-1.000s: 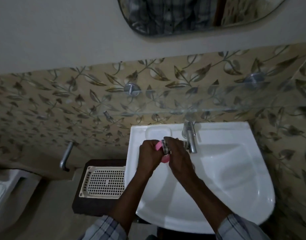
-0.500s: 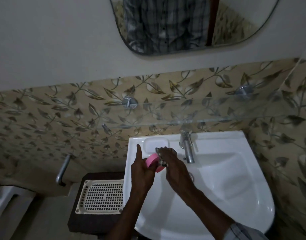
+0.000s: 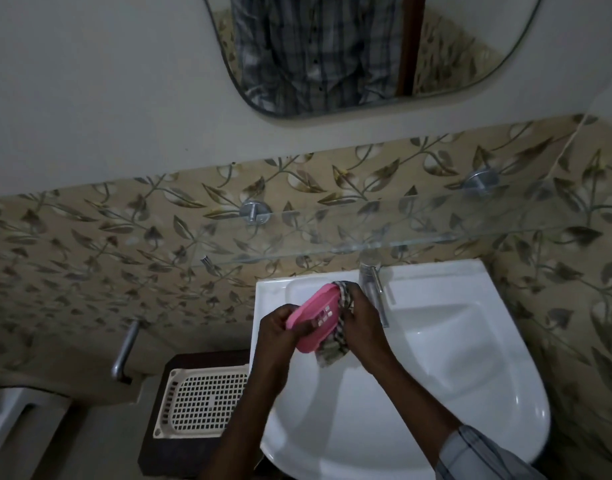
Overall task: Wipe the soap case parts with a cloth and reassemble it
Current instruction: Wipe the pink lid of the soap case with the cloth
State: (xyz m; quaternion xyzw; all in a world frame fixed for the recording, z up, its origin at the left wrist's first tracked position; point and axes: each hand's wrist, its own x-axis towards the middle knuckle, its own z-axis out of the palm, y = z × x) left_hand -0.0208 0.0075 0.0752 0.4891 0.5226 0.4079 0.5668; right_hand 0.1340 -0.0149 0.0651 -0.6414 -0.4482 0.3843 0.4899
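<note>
Over the back left part of the white sink [image 3: 436, 393], my left hand [image 3: 280, 332] grips a pink oval soap case part [image 3: 315, 315] with several small slots in its middle. My right hand [image 3: 361, 322] presses a checked cloth [image 3: 337, 344] against the right edge of that pink part, with cloth showing above and below the fingers. Whether other soap case parts lie nearby I cannot tell.
A chrome tap [image 3: 375, 289] stands just right of my hands. A glass shelf [image 3: 366, 244] runs above the sink under a mirror [image 3: 366, 53]. A cream perforated tray [image 3: 200, 401] lies on a dark stool [image 3: 166, 455] at the left. A metal handle [image 3: 124, 351] sticks out further left.
The pink part has turned from edge-on to show its broad slotted face. My left hand's raised finger has closed onto it, and the cloth in my right hand now shows along its right edge.
</note>
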